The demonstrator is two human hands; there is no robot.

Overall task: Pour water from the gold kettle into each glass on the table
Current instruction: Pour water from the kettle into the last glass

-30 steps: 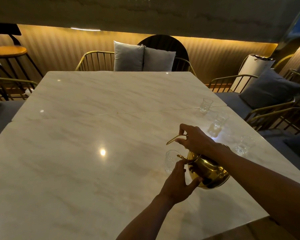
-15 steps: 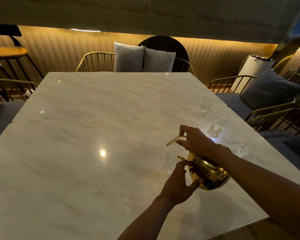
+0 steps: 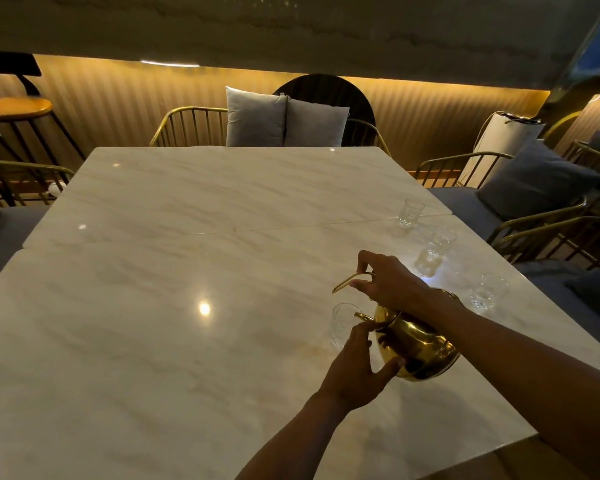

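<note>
Right hand (image 3: pixel 394 284) grasping the tilted kettle (image 3: pixel 418 344) by its handle, left hand (image 3: pixel 355 367) steadying the glass (image 3: pixel 342 323) on the worktop (image 3: pixel 187 306): a spout drifting off the rim could spill water.

Dim, warm light comes from a strip along the ribbed wall (image 3: pixel 430 109). A ceiling lamp glares on the marble table (image 3: pixel 153 306). Wide-angle bending curves the edges; dark corners lose detail.
</note>
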